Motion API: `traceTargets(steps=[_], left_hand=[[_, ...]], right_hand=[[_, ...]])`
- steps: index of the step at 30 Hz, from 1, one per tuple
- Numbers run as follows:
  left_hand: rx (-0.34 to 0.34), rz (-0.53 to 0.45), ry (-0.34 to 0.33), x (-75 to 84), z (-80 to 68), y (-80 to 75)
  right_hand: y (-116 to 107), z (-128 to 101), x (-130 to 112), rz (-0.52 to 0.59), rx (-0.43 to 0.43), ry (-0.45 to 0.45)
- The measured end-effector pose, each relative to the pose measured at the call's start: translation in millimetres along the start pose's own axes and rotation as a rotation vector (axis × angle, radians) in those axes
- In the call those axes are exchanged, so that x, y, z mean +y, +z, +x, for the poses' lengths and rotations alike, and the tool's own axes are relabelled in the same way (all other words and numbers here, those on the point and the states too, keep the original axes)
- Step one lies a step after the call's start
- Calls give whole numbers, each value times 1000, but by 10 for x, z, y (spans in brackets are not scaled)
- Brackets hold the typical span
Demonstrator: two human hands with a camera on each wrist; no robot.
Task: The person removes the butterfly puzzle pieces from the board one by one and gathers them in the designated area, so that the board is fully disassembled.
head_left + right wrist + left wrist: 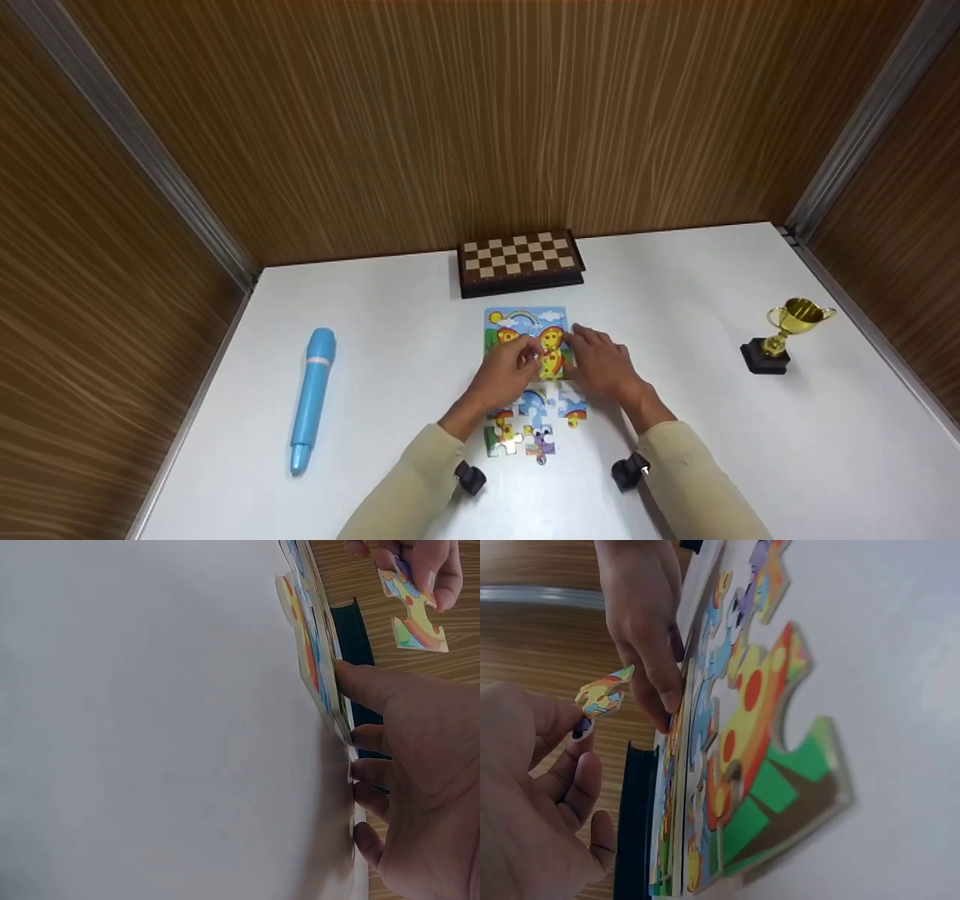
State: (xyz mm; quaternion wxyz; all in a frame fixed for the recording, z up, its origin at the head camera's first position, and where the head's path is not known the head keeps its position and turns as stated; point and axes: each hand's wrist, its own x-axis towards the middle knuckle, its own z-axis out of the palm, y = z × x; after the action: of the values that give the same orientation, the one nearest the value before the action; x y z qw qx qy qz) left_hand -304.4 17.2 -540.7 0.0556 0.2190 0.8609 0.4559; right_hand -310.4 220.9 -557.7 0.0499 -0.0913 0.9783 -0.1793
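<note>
Left hand (512,367) pinching a loose puzzle piece (604,694) in curled fingertips, just above the puzzle board (526,324) mid-table. Right hand (604,365) flat, fingers straight, pressing the board's right edge. More loose pieces (531,424) lying near the wrists. No legible writing anywhere. Chessboard box (520,260) behind.

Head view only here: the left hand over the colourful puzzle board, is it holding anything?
Observer: Yes. The left hand pinches a loose multicoloured jigsaw piece in the air, clear of the colourful puzzle board.
Operator: Right hand?
Observer: The right hand holds nothing; its straight fingers press the board's edge.
Operator: Pieces near me, flat?
Observer: A green, yellow and red cardboard piece lies flat on the white table.
</note>
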Motion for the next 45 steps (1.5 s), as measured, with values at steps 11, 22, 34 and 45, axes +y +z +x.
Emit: traceTargets(steps=[11, 22, 34, 45], left_hand=[[-51, 84, 6, 41, -209, 93], [-206, 122, 56, 86, -358, 172], [-277, 327, 126, 142, -415, 310], [-269, 445, 147, 181, -426, 378]], right_hand=[[3, -1, -1, -3, -5, 11], [9, 3, -1, 6, -11, 19], [-8, 0, -14, -14, -7, -3], [-15, 7, 6, 14, -28, 14]])
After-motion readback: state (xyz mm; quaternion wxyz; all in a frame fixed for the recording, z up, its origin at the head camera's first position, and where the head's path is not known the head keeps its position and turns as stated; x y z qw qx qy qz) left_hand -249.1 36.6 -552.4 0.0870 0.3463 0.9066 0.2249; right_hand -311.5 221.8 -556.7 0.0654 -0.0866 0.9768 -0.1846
